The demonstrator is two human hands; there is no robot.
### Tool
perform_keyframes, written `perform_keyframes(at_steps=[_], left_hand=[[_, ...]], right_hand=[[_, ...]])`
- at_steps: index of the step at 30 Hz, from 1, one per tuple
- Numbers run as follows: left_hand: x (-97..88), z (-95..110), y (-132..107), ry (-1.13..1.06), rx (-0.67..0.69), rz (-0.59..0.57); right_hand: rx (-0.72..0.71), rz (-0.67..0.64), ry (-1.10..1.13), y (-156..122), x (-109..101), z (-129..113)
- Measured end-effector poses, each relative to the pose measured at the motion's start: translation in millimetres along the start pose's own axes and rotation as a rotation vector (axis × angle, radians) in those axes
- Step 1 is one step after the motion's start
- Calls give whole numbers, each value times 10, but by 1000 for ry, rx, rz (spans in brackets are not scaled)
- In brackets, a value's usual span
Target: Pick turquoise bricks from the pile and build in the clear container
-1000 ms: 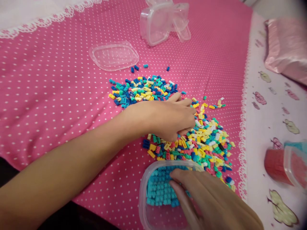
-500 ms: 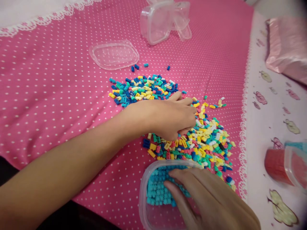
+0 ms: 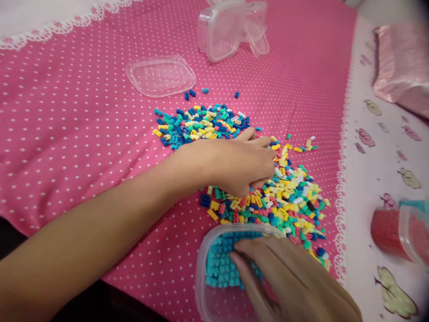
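My left hand (image 3: 243, 163) reaches across into a pile of small toy building bricks (image 3: 288, 197) in yellow, blue, green, pink and white. Its fingers are spread, palm down, and the tips are partly lost among the bricks. Nearest to me stands a clear plastic container (image 3: 200, 273) with teal bricks (image 3: 221, 264) packed in neat rows on its far side. Over it is my right hand (image 3: 284, 273), thumb and index fingertip brought close together at the teal bricks. What lies between those fingertips is hidden.
A clear lid (image 3: 161, 78) lies flat beyond the pile, and clear empty containers (image 3: 223, 33) stand behind it. On the right are a container of red pieces (image 3: 387, 232) and a shiny pink packet (image 3: 402, 67). A pink dotted cloth (image 3: 83, 120) covers the surface.
Both hands stay nearly where they were. The right thumb and index fingertip have shifted very slightly over the teal bricks, and the whole view has drifted a little.
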State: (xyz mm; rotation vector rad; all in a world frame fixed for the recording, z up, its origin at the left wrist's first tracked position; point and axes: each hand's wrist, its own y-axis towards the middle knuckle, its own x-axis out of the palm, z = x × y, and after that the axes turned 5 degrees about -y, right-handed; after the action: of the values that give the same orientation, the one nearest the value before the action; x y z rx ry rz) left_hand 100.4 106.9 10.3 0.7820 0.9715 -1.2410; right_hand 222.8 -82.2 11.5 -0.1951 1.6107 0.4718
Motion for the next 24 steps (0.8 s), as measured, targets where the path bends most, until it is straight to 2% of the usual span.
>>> perform_keyframes(at_steps=[4,7,13,18,24], left_hand=[[20,-13,-8,-37,20,57],[29,-22,-13,-46,33,80],[18,-21,-15,-22,12,33],[8,-8,-17,0,19,52],[-8,1,-8,38,12,12]], right_hand=[[-62,0,22,-41,-37,111],[-58,-2,4,-55,-39,149],[2,17,-39,-14,-6,54],[9,7,-39,-12,-16,32],[-8,12,-17,18,-46,45]])
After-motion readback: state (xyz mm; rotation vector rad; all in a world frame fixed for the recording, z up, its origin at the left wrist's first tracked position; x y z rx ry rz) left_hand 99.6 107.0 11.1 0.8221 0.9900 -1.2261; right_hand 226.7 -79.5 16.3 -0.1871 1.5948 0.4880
